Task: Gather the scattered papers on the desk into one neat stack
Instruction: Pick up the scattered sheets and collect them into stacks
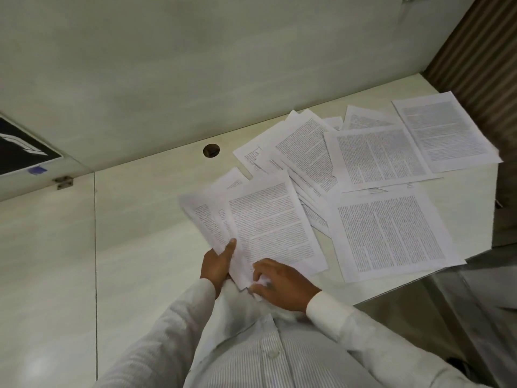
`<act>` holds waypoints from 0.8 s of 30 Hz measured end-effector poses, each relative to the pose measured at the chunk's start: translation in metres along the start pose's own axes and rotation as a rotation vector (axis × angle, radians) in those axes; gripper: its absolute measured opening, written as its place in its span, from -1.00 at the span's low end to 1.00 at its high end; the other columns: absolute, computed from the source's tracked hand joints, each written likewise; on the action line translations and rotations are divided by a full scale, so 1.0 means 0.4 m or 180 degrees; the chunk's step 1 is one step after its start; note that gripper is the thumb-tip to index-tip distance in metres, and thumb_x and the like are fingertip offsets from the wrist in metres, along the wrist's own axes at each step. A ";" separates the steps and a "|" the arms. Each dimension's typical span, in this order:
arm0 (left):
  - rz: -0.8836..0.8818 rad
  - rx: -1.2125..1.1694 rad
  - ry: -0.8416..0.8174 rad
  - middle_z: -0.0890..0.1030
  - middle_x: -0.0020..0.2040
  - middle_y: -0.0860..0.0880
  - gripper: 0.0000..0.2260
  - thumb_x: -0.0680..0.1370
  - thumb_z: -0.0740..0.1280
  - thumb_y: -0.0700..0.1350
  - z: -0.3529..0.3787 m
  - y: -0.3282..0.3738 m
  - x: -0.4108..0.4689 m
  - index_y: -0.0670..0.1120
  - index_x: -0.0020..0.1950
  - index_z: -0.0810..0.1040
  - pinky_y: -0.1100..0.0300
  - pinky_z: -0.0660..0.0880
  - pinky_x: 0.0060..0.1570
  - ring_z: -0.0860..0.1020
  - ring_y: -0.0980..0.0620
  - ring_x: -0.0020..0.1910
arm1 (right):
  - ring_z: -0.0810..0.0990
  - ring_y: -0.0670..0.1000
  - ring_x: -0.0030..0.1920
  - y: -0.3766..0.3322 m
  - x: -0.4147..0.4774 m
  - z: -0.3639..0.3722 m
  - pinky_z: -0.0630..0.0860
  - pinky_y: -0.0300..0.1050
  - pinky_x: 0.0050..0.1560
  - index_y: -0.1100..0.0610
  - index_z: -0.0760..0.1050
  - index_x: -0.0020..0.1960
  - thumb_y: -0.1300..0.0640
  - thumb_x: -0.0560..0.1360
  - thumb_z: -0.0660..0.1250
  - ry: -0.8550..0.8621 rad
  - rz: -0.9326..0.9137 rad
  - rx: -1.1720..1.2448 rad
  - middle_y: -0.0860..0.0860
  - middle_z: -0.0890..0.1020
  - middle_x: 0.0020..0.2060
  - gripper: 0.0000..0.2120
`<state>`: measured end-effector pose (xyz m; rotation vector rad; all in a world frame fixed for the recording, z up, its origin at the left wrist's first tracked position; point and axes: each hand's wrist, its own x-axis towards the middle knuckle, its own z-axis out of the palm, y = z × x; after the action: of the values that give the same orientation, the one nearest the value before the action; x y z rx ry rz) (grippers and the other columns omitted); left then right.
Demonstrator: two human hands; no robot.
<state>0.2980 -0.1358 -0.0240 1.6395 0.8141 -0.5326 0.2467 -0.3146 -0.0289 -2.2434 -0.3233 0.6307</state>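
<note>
A person in a white shirt (268, 357) stands at a pale desk (140, 225) and holds a small bunch of held sheets (268, 225) just above it, close to the body. The left hand (216, 264) grips the bunch at its lower left edge, with the thumb on top and the fingers tucked under. The right hand (282, 284) has its fingers curled and pinches the bottom corner of the same bunch. The sheets are not lined up; they spread like a fan, with some poking out to the left. The long side of the top sheet runs from the hands away toward the wall (195, 65), leaning a bit to the left, and the lines of print go across it. More loose papers (305, 152) lie flat on the desk to the right, overlapping and turned in many ways. One big sheet (391, 233) lies near the desk's front edge, with its long side pointing away from the person. A far sheet (444, 133) lies by the right corner. A round hole (211, 150) sits in the desk near the wall, left of the papers.
</note>
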 end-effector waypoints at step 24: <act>0.0307 0.0113 -0.0138 0.59 0.22 -0.18 -0.58 0.55 0.41 -0.14 -0.039 -0.067 0.009 -0.22 0.37 0.46 -0.02 0.51 0.15 0.55 -0.17 0.06 | 0.52 0.12 -0.05 0.189 -0.080 -0.121 0.48 -0.01 -0.10 0.20 0.47 0.04 0.08 0.43 0.35 0.1738 0.2277 -0.1660 0.15 0.54 -0.03 -0.74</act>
<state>0.2788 -0.1177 -0.0406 1.6851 0.6935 -0.5155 0.2479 -0.4085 -0.0459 -2.9241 0.6933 0.2566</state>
